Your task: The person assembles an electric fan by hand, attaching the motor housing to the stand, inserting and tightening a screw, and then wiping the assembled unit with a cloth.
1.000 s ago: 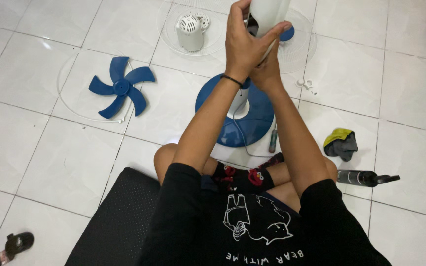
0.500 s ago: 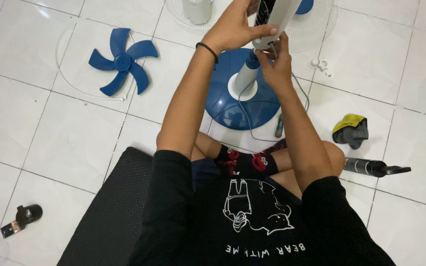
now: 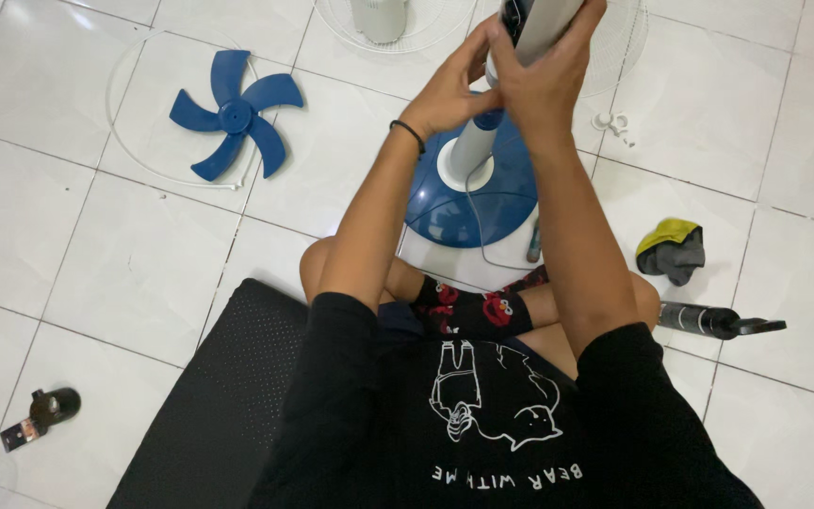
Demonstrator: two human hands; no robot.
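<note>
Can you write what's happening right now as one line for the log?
left hand: on grey fan column | right hand: gripping column | blue base: on floor | blue blade: lying apart, left

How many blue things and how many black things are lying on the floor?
Blue: 2, the fan blade and the round fan base.
Black: 3, the mat, the spray can and the small black part.
Total: 5.
</note>
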